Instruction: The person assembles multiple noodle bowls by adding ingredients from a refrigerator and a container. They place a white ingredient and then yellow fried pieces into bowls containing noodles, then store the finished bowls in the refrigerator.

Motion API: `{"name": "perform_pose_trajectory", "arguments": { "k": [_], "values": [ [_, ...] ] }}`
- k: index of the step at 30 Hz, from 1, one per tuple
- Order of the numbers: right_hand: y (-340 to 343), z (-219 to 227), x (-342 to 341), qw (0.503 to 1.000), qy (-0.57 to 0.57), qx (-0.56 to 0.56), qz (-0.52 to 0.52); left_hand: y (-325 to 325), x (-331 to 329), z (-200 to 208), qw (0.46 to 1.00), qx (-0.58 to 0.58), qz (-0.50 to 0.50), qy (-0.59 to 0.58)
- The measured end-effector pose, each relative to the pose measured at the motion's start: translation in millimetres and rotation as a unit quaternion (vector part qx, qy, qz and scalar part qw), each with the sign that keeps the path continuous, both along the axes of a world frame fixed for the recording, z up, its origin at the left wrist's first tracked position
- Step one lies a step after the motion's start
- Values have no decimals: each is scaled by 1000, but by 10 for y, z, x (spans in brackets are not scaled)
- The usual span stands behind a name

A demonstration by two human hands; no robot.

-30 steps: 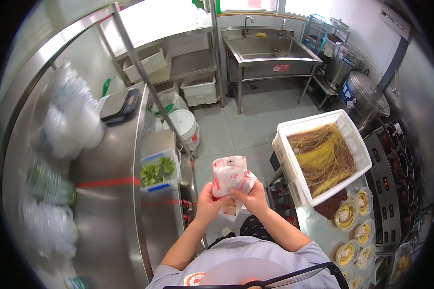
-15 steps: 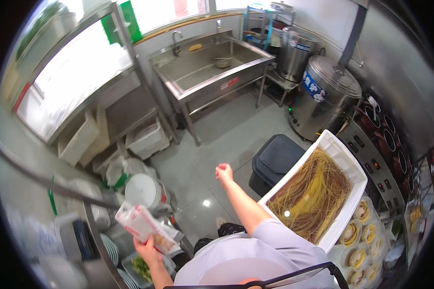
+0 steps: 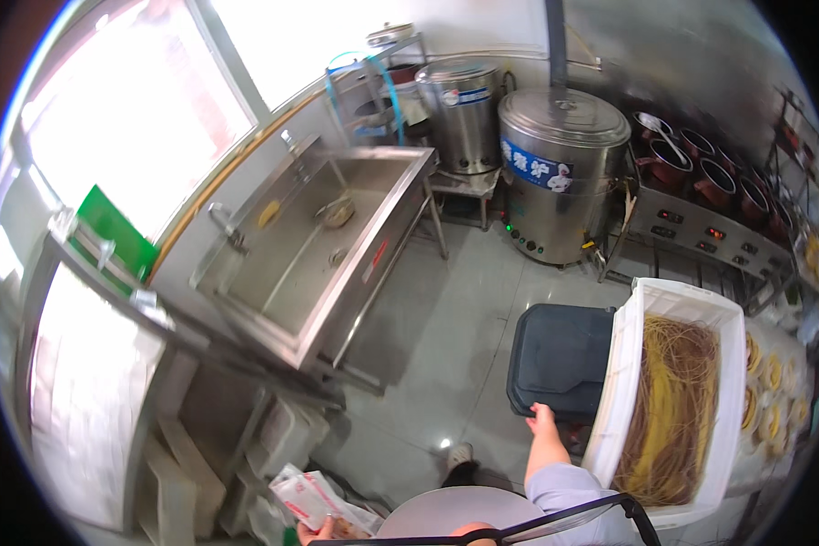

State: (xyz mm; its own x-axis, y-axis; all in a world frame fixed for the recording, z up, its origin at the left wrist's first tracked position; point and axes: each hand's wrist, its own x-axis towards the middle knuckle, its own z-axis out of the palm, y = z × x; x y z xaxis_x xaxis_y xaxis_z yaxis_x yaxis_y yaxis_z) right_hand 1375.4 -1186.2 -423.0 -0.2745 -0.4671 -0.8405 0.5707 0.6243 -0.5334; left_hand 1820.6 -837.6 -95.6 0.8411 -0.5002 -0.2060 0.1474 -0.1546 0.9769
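My left hand (image 3: pixel 315 530), low in the view and partly cut off by the lower edge, is closed on a white plastic packet with red print (image 3: pixel 308 496). What the packet holds is hard to make out. On the other side, my right hand (image 3: pixel 541 420) is at the near edge of a dark grey bin lid (image 3: pixel 562 355), its fingers curled at the rim. The lid lies over the bin, whose body is mostly hidden beneath it. Right beside the bin stands a white crate (image 3: pixel 601 446) holding a heap of thin yellow and brown noodle-like strands (image 3: pixel 669 409).
A steel sink (image 3: pixel 282 273) stands at the left under the window. Large steel boilers (image 3: pixel 564 146) fill the back, and dark pots (image 3: pixel 714 182) sit on a heated counter at the right. Clear tubs (image 3: pixel 773 382) stand beyond the crate. White bins (image 3: pixel 287 441) stand lower left.
My view has turned rightward. My right hand has gone from hanging free above the floor to the bin lid's near edge. The packet stays in my left hand, now lower in the view.
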Motion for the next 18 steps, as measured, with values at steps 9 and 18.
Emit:
{"name": "perform_pose_trajectory", "arguments": {
  "k": [9,18],
  "values": [
    [204,464,239,909,-95,1,-406,-3072,-20,-326,939,80,-324,-84],
    [699,1611,28,888,-25,-228,-399,-4525,-2416,-791,802,207,-549,112]
  ]
}}
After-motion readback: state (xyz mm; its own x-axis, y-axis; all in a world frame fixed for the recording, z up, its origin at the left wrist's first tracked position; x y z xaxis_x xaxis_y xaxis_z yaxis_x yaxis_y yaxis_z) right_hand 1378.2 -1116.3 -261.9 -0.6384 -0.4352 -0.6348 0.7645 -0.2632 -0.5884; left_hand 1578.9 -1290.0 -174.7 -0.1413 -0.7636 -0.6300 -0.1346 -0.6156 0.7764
